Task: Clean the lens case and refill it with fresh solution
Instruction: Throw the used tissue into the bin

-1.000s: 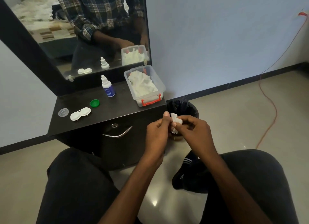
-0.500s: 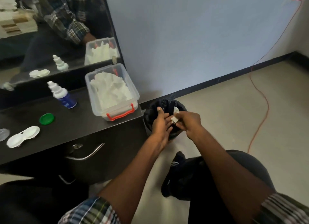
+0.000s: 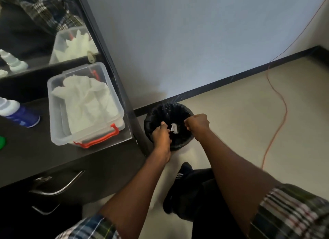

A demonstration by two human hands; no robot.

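Lens solution bottle (image 3: 17, 112) is standing at the desk's (image 3: 35, 155) nine o'clock edge, left of the clear tissue box (image 3: 83, 103). Both hands are hovering over the black bin (image 3: 169, 114) on the floor: the left hand (image 3: 161, 134) is lying loosely open, the right hand (image 3: 197, 123) is curling into a fist holding nothing visible. A white tissue scrap (image 3: 174, 128) is sitting between them inside the bin.

No readable text, brand, number or sign anywhere. Blue label on solution bottle (image 3: 26, 116) at worktop's left edge too blurred to read.
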